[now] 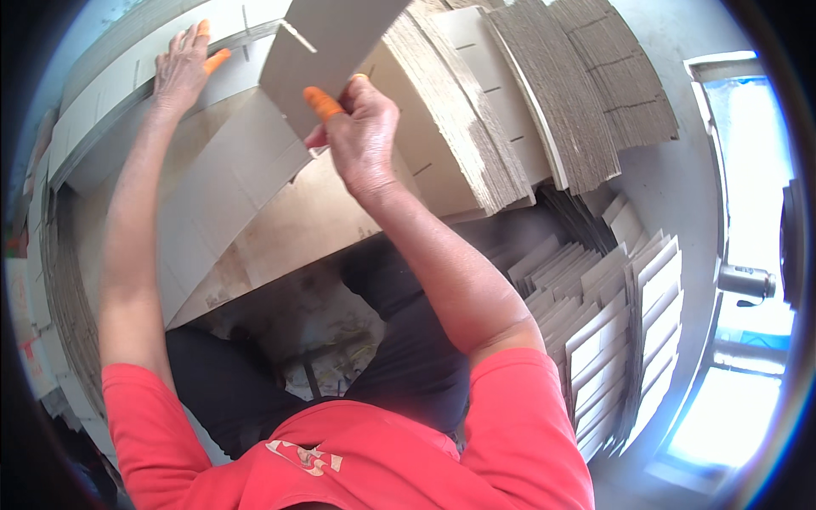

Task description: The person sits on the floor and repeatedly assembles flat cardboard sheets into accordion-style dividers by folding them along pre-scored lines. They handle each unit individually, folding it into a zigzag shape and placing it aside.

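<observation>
Orange coverings sit on some fingertips of both hands. My right hand (361, 132) is closed on the near edge of a grey cardboard strip (327, 51) with a slot cut in it, tilted up over the table. At the far left, my left hand (180, 72) lies with fingers stretched and thumb apart on a row of white slotted cardboard strips (127, 81). Between my arms, another grey cardboard piece (225, 183) lies slanting across the wooden tabletop (293, 208).
Thick stacks of slotted cardboard (557, 89) stand at the far right. Below them, on the right, are bundles of assembled cardboard dividers (616, 331). My dark-trousered legs (408, 357) are under the table's near edge. A bright window (748, 161) is at the right.
</observation>
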A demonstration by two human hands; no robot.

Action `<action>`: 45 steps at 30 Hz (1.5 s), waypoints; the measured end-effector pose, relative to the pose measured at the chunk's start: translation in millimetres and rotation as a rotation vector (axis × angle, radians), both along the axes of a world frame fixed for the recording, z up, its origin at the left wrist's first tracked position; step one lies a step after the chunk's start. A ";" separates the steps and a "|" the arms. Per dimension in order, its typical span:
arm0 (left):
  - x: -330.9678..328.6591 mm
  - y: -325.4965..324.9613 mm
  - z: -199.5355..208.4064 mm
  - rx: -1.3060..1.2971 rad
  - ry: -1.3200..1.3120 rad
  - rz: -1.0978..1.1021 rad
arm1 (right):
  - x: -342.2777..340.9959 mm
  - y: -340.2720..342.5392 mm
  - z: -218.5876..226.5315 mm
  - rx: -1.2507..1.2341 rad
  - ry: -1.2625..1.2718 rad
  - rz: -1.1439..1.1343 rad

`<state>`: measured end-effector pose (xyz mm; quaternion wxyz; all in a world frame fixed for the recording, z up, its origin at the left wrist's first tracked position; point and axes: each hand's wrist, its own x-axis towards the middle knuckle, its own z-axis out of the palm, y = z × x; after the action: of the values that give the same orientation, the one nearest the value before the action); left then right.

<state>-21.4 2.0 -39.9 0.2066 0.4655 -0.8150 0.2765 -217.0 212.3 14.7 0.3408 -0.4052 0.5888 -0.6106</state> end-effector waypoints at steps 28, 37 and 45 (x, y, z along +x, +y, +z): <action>1.4 87.1 42.5 0.013 -0.145 -0.412 | 13.3 7.1 13.2 0.099 0.117 0.056; 4.2 89.9 49.1 -0.002 -0.106 -0.428 | 16.8 8.0 12.2 0.114 0.151 0.114; -5.7 125.8 48.8 -0.091 -0.097 -0.700 | 5.5 5.4 12.6 0.191 0.156 0.168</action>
<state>-27.1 127.7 8.8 0.2704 0.1346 -0.9208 0.2468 -211.4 217.7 27.3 0.3808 -0.4650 0.6332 -0.4877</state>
